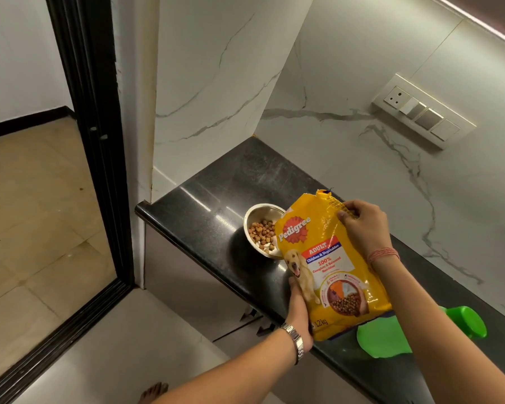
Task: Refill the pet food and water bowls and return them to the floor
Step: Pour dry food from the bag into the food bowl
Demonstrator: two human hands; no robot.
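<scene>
A yellow Pedigree dog food bag [327, 258] is tilted over a steel bowl [260, 212] on the black counter [216, 199]. The bowl holds brown kibble [263, 233] and is partly hidden behind the bag. My left hand [299, 310] grips the bag's lower left edge from below. My right hand [362, 225] pinches the bag's upper right edge near its torn top. A green plastic bowl [467, 320] lies on the counter to the right, behind my right forearm.
A flat green thing [382, 336] lies on the counter beside the bag's bottom. A switch panel [420, 110] is on the marble wall. A black door frame [91, 135] stands left, with floor tiles beyond. A bare foot [155, 392] shows below.
</scene>
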